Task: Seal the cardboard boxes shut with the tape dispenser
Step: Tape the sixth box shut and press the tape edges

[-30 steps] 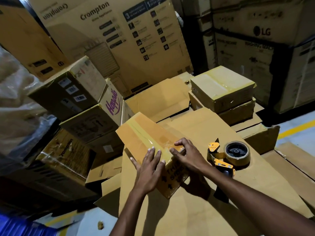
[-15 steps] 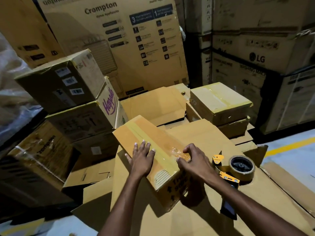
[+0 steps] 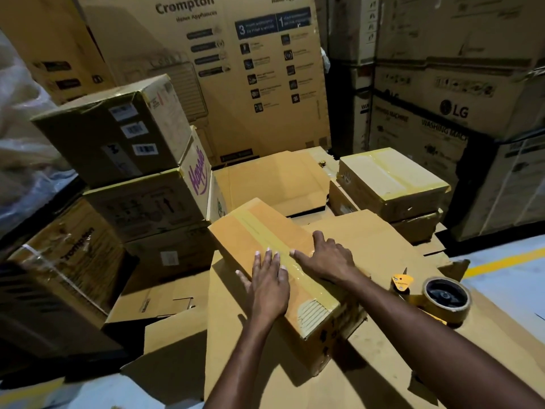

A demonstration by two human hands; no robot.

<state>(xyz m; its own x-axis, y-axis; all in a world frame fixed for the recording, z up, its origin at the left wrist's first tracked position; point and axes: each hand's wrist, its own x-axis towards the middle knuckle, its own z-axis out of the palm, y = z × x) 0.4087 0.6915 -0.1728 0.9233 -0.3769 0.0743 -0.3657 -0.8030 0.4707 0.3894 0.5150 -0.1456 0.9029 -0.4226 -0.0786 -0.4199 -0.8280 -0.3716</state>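
Note:
A small brown cardboard box [image 3: 250, 228] lies on a flat sheet of cardboard [image 3: 368, 379], with a strip of clear tape running along its top seam. My left hand [image 3: 268, 286] lies flat on the box top, fingers straight, left of the tape. My right hand [image 3: 326, 256] presses on the tape strip with its fingers spread. The tape dispenser [image 3: 442, 299], yellow with a roll of tape, sits on the cardboard sheet to the right, untouched by either hand.
Two taped boxes [image 3: 389, 184] are stacked behind on the right. Stacked cartons [image 3: 124, 134] stand at left, with a tall Crompton carton [image 3: 236, 69] and LG boxes [image 3: 442, 113] at the back. Flattened cardboard [image 3: 274, 178] lies behind the box. A yellow floor line [image 3: 507, 259] runs at right.
My left hand slid up from the box's near end onto its top. My right hand moved forward along the tape strip. The view has shifted closer and lower.

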